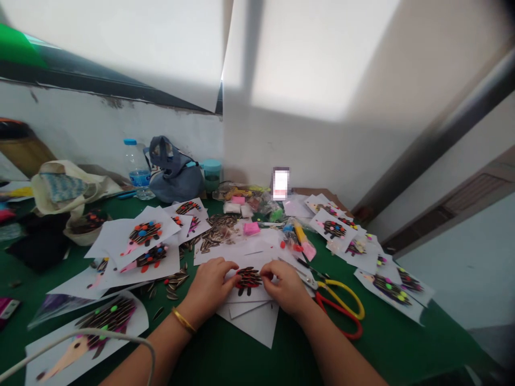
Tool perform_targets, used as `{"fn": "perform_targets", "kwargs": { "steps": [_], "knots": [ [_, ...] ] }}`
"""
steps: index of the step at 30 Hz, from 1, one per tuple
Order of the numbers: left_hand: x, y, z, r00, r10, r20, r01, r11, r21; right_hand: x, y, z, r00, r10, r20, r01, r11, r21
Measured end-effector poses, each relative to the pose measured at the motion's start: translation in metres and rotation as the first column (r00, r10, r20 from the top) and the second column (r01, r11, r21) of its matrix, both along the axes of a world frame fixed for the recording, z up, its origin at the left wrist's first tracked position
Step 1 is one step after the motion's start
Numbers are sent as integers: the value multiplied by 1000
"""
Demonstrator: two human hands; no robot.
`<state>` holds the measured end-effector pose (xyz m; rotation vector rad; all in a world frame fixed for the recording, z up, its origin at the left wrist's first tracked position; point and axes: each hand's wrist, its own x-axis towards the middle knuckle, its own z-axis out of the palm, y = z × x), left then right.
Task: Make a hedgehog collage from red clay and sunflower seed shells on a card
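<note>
Between my hands lies a hedgehog picture [249, 279] on white paper, its red body covered with striped sunflower seeds and dark feet below. My left hand [213, 283] has its thumb and forefinger closed at the left edge of the seeded body, covering that end. At the opposite edge, my right hand [285, 284] has thumb and fingertips pinched together; whatever is between them is too small to make out. More white sheets [257, 321] lie beneath the picture. Scissors [336, 300] with yellow and red handles rest beside my right wrist.
Loose sunflower seeds [219, 228] and pink clay [251, 229] lie behind my hands. Other hedgehog pictures [145, 234] spread at left and right. A cable [120, 336] crosses the front left. A water bottle [139, 174], blue bag [173, 174] and lidded cup [212, 176] stand by the wall.
</note>
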<state>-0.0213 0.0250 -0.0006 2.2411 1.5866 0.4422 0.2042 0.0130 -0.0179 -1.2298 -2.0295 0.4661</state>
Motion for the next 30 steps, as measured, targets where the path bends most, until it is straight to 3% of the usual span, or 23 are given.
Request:
{"fn": "perform_targets", "kwargs": {
  "steps": [7,14,30],
  "knots": [
    [-2,3,-6,999,19,-48,-16,999,51,-13,-11,1,992,68,106,-75,995,65],
    [-2,3,-6,997,24,-69,-20,999,47,-17,-12,-4,981,1,195,-30,989,148],
    [-1,2,-4,996,30,-86,-27,999,38,-27,-11,-11,961,-85,264,35,981,188]
  ]
}}
